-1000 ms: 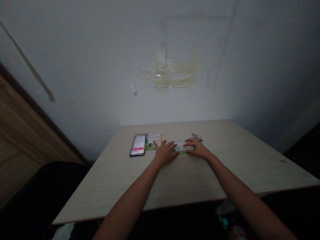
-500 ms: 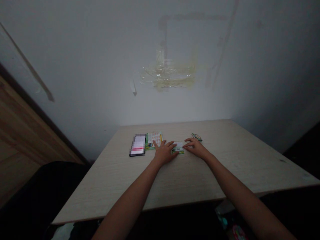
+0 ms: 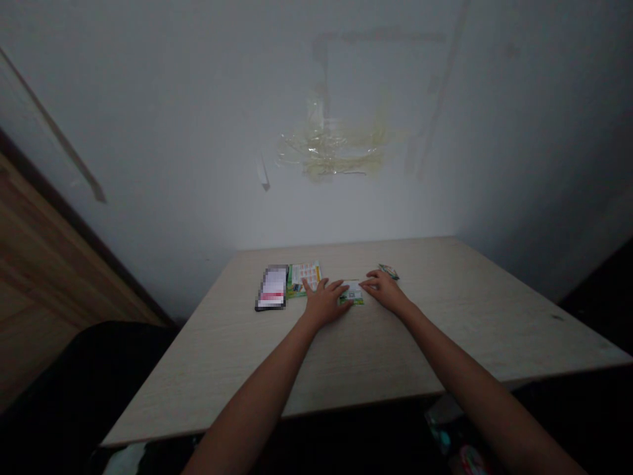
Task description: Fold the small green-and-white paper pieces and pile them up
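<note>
A small printed paper leaflet (image 3: 354, 295) with green edging lies on the table between my hands. My left hand (image 3: 324, 307) rests on its left side with the fingers spread, covering part of it. At the right edge of the leaflet, my right hand (image 3: 386, 291) has thumb and fingertips brought together on the paper. Left of my left hand lies a larger printed sheet (image 3: 305, 272), white, green and yellow, its lower corner partly behind the fingers. Just beyond my right hand is a small colourful folded piece (image 3: 389, 271), whose kind I cannot make out.
A phone (image 3: 273, 287) with a lit, blurred screen lies beside the larger sheet. The pale wooden table (image 3: 237, 369) meets a wall with peeling clear tape (image 3: 341, 155). A dark chair-like shape (image 3: 119, 356) stands at the left, and several dim items sit below the table's front edge.
My right hand's fingertips have shifted slightly left and up over the leaflet's right edge. The left hand stays in place.
</note>
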### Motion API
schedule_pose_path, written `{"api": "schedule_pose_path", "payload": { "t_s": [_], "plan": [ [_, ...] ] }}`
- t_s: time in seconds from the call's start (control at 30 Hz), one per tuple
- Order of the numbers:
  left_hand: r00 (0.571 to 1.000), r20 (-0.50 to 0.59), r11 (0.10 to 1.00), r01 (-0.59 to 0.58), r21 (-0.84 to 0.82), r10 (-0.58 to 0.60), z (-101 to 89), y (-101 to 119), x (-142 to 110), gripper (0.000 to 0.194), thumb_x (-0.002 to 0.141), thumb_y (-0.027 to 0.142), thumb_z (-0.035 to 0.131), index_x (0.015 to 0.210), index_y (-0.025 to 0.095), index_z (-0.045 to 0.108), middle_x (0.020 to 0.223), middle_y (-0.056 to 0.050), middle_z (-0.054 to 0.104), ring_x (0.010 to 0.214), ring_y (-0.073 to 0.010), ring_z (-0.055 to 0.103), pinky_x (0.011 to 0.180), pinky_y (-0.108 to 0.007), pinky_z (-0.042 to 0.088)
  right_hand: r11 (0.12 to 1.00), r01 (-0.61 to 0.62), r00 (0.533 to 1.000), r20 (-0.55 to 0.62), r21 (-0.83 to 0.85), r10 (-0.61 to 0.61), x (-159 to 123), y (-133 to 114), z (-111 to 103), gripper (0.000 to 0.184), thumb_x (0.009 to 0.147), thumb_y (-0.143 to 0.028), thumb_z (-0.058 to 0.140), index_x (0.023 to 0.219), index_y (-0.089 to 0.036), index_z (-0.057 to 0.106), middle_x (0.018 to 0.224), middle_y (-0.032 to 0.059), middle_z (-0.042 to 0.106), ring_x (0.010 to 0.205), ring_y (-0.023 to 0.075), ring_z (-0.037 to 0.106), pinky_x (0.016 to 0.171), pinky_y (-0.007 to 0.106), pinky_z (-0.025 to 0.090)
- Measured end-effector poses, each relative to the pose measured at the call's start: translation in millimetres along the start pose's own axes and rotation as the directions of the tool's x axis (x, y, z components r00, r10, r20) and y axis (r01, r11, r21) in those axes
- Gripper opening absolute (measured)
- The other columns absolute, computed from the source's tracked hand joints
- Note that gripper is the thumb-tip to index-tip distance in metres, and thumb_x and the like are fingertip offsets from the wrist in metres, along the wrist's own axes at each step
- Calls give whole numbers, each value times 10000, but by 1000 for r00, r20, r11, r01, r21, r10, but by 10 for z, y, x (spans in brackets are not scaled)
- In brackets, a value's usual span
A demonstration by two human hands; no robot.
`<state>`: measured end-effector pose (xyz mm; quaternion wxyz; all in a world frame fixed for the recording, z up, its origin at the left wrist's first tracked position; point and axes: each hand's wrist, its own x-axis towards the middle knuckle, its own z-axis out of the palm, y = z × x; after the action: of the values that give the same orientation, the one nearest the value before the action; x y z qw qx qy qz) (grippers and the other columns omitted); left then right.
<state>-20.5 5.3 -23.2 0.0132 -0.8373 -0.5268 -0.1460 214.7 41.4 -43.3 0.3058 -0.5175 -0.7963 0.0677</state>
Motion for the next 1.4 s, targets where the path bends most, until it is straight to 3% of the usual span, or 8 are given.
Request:
{"api": "schedule_pose_path", "payload": {
  "t_s": [0.63, 0.83, 1.0, 1.4],
  "plan": [
    [1000, 9, 1000, 3, 3, -3, -43, 19, -4, 496, 885, 642, 424, 1342, 463, 496, 1470, 37, 484, 1369, -362, 341, 1026, -807, -89, 987, -29, 1000, -4, -155, 29, 50, -95, 6, 292, 914, -345, 545, 1143, -283, 716, 1125, 106, 592, 1096, 245, 532, 1016, 417, 399],
    [1000, 17, 1000, -1, 7, 1, -70, 24, -11, 489, 889, 639, 416, 1345, 475, 487, 1470, 47, 483, 1369, -360, 343, 1028, -810, -71, 995, -10, 1000, -16, -98, 9, 35, -47, 22, 291, 900, -346, 562, 1132, -267, 720, 1130, 113, 598, 1103, 252, 530, 1015, 440, 407],
    [999, 41, 1000, 20, 10, -20, -94, 46, -18, 492, 890, 633, 419, 1348, 467, 491, 1478, 38, 475, 1380, -360, 323, 1048, -789, -73, 1000, 2, 999, -49, 28, 0, 20, 33, 43, 250, 884, -354, 571, 1011, -234, 750, 1065, 92, 639, 1054, 240, 568, 997, 456, 433],
    [1000, -1, 1000, -9, -25, 9, -45, 21, -7, 470, 896, 627, 424, 1332, 470, 501, 1463, 51, 491, 1370, -351, 345, 1013, -812, -115, 999, -34, 998, -56, 15, 35, 17, -132, -36, 182, 785, -327, 683, 929, -222, 719, 1003, 75, 633, 1026, 237, 569, 978, 410, 430]
  ]
}}
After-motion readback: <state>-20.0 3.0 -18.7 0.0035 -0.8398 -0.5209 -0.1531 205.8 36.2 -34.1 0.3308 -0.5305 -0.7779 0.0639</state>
